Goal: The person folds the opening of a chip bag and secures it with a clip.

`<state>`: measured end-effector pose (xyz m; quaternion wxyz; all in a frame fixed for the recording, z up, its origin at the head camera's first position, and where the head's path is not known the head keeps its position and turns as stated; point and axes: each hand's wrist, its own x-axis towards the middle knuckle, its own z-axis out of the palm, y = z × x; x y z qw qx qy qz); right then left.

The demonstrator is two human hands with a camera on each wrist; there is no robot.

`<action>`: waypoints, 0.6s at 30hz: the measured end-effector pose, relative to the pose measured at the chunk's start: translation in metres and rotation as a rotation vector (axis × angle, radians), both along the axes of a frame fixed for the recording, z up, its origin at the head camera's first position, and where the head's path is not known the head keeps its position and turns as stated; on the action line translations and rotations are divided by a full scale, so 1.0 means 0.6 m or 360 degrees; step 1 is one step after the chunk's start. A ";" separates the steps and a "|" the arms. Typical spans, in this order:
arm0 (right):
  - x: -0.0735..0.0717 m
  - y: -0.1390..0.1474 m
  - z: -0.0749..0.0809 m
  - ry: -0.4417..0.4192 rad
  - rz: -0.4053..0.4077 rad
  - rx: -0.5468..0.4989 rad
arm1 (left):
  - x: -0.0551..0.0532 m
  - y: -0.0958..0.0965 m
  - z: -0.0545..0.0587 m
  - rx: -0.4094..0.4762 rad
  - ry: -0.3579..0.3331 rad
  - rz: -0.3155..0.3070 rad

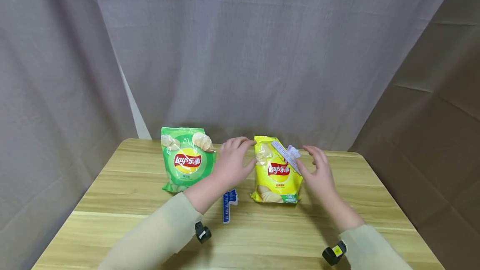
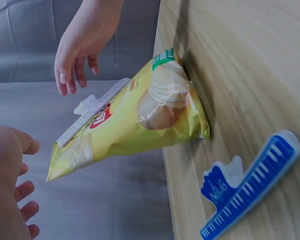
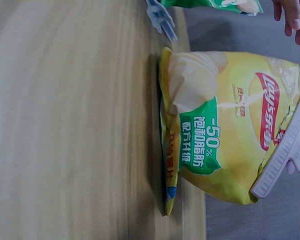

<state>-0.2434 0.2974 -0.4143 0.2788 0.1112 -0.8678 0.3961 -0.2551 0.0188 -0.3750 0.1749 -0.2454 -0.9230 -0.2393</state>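
A yellow Lay's chip bag (image 1: 277,174) stands upright at the table's far middle, with a pale clip (image 1: 286,155) fastened slantwise across its top right corner. My left hand (image 1: 240,153) hovers at the bag's top left corner with its fingers relaxed and holds nothing; in the left wrist view the left hand (image 2: 12,185) stays just apart from the yellow bag (image 2: 135,120). My right hand (image 1: 313,163) is beside the bag's right edge, near the clip (image 2: 92,112), with its fingers spread and empty. A blue clip (image 1: 228,205) lies flat on the table under my left forearm.
A green Lay's bag (image 1: 186,159) stands left of the yellow one. The wooden table (image 1: 131,186) has grey curtain behind it and brown board at the right. In the right wrist view the blue clip (image 3: 160,17) lies close to the yellow bag (image 3: 225,125).
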 end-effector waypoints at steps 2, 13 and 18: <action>0.007 0.001 0.001 0.0031 0.0004 0.0004 | 0.008 -0.010 -0.002 0.0003 -0.0002 0.0010; 0.041 -0.014 -0.009 0.0092 0.0111 -0.0016 | 0.046 -0.064 -0.032 0.0019 -0.0007 0.0019; 0.059 -0.026 -0.011 0.0150 0.0200 0.0012 | 0.055 -0.087 -0.048 0.0029 0.0008 0.0074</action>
